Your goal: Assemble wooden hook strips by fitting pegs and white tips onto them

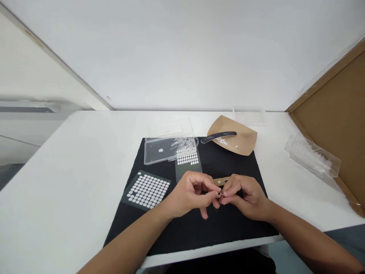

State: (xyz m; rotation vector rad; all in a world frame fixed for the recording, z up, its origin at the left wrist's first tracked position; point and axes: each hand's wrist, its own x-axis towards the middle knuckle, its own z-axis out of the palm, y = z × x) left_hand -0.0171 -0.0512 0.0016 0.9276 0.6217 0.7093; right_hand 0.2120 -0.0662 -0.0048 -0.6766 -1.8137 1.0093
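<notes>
My left hand (pixel 196 192) pinches a tiny dark piece (pixel 219 193) between thumb and forefinger, above the black mat (pixel 182 236). My right hand (pixel 243 194) meets it from the other side, thumb and forefinger closed on a thin, light, shiny bit (pixel 222 194) at the dark piece. Fingers hide most of both, so their kind cannot be made out. Just behind the fingertips lies a tan strip (pixel 219 181) with a pale dot, partly covered by my right hand. A sheet of white oval stickers (pixel 149 189) lies left of my left hand.
A second sticker sheet (pixel 185 167) lies under an open clear case (pixel 155 152) with several clear slivers. Behind my right hand, a brown paper tray (pixel 245 139) holds white bits and a black curved nail file (pixel 219 135). A clear box (pixel 313 154) stands right, near cardboard (pixel 333 114).
</notes>
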